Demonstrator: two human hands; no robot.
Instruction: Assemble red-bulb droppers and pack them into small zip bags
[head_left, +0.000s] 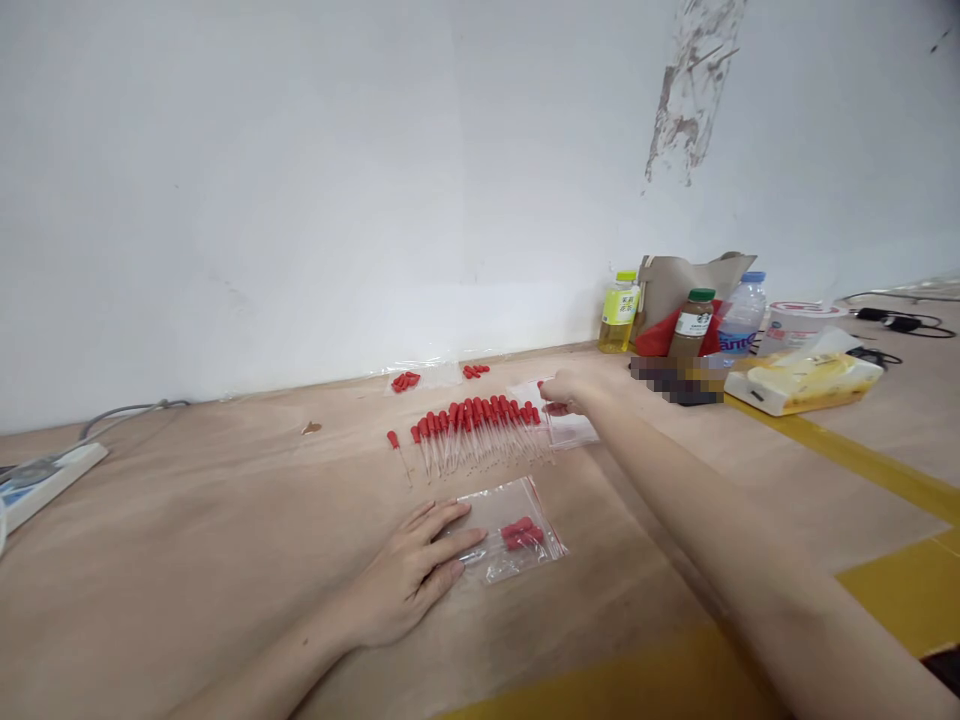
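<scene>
My left hand (pixel 420 565) lies on the table with its fingers stretched out, the fingertips resting on the left part of a clear zip bag (pixel 480 503). Inside that bag are several droppers with red rubber bulbs (pixel 523 533). Behind it, a row of glass droppers (pixel 472 425) lies side by side, bulbs toward the wall, and a single dropper (pixel 394 440) sits apart on the left. At the row's right end, my right hand (pixel 564 392) bends over a pile of clear bags (pixel 574 430). Its fingers look closed, with a bit of red by the fingertips; what they hold is unclear.
Small bags with red bulbs (pixel 406 382) lie near the wall. At the back right stand a yellow drink bottle (pixel 619 315), a brown bottle (pixel 690 325), a water bottle (pixel 742 315), a tub (pixel 799 328) and a tissue pack (pixel 806 380). A power strip (pixel 56 485) lies at left.
</scene>
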